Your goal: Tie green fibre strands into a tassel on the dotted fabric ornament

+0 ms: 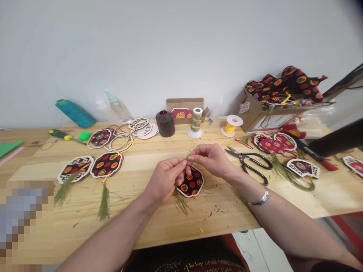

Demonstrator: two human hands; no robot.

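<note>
My left hand (168, 175) is closed in a pinch around a green thread tassel (183, 203), whose loose strands hang out below the fingers. Against it, fingertips nearly touching, my right hand (210, 158) pinches fine green thread at the tassel's upper end. Part of the thread is hidden between the fingers. Just under both hands lies an eight-lobed ornament (193, 184) with black, red and yellow patterned fabric and a pale wooden rim. Black-handled scissors (251, 161) rest to the right of my right hand, blades pointing left.
On the left lie finished-looking ornaments (106, 165) with green tassels and a screwdriver (66, 136). Along the wall stand a teal thread cone (75, 113), black spool (165, 124), ribbon spool (196, 122) and yellow cord spool (233, 125). A fabric-filled carton (262, 118) is at right.
</note>
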